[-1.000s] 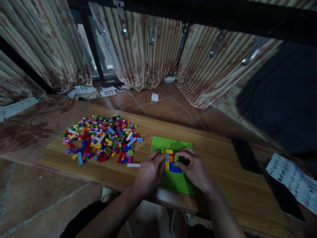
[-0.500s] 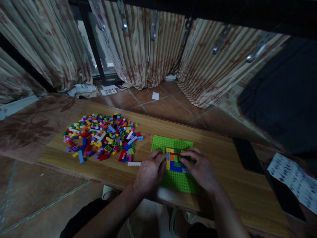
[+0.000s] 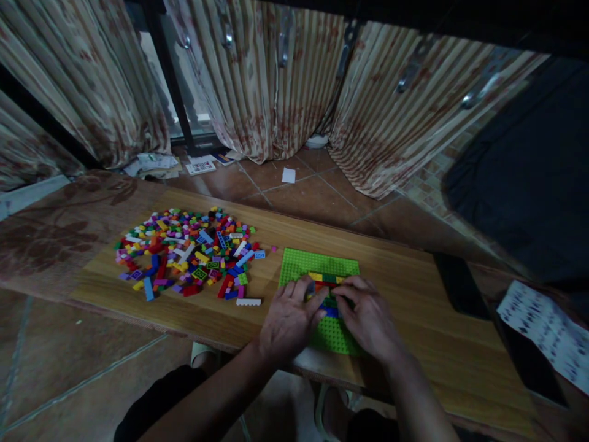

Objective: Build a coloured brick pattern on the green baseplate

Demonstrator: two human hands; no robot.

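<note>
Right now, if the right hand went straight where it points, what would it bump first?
Probably the left hand, which lies just ahead of the right hand, though it might brush the bricks on the green board first; depth there is unclear.

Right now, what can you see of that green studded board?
The green board is thin and squarish, plastic-looking, dotted with small studs. It lies flat on the wooden table, right of the pile of loose bricks. Coloured bricks sit on it; the left hand and right hand hide part of both.
</note>
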